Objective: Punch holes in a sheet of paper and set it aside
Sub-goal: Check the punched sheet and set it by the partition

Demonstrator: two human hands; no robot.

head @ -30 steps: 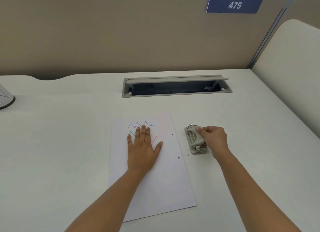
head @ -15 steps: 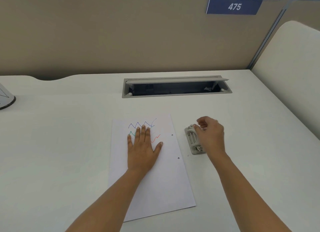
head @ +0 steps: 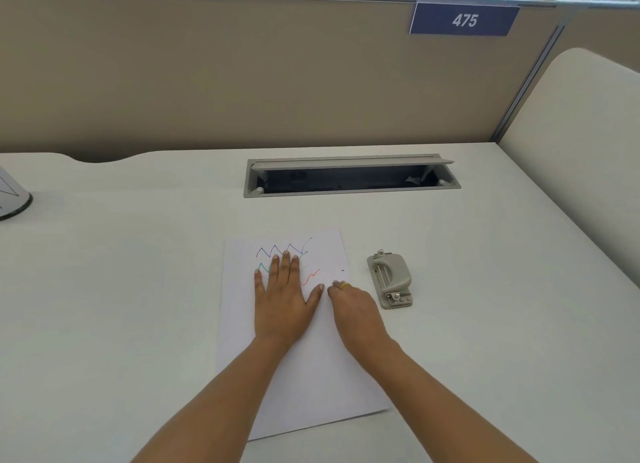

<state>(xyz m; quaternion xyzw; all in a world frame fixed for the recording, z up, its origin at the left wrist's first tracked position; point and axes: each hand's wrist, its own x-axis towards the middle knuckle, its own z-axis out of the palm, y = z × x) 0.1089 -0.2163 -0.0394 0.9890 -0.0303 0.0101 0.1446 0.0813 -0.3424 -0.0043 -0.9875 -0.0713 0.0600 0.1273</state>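
Both forearms reach in from the near edge of the desk (head: 138,306) and lie over the paper (head: 311,386), which sits flat, turned a little so that its far end leans right.

The left hand (head: 282,296) lies palm down on the far half of the sheet, fingers straight and spread, thumb out to the right; it grips nothing. Under and just past its fingertips run zigzag pen lines (head: 277,251) in blue, green and red.

The right hand (head: 353,310) is just right of the left thumb, nearly touching it, over the sheet's right part. Its fingers are bent with the tips down on the paper, and one wears a yellow ring (head: 344,285). Whether those fingers nip the sheet or only rest on it cannot be told.

A little past the right fingertips, near the paper's right edge, is one small hole (head: 343,270).

The punch (head: 391,279) lies on the desk just right of the right hand, clear of it and of the paper.

Farther out from both hands is an open cable tray (head: 349,178) set in the desk. Far left of the left hand a white object (head: 12,199) is cut off by the frame.

Beyond stands a tan partition (head: 242,74) with a blue sign (head: 464,20) reading 475.
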